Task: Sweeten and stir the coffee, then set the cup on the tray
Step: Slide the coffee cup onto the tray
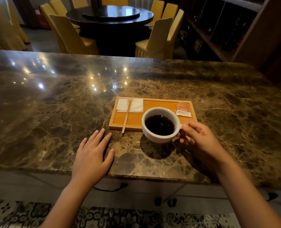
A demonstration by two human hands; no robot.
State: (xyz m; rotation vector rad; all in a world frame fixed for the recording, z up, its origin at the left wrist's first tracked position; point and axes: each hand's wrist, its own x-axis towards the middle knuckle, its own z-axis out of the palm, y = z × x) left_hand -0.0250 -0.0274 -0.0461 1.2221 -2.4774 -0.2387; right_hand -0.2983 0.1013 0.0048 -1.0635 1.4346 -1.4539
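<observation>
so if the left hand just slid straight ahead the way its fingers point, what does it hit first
Probably the near left corner of the wooden tray, since the left hand lies flat pointing forward and right. The stirrer tip overhanging that edge is close too; depth is unclear.

Your right hand point(200, 142) grips the white coffee cup point(160, 125) by its handle, above the wooden tray's point(136, 120) near edge; your left hand point(93, 155) rests flat on the marble surface point(54, 104) at the cup's eight o'clock.
</observation>
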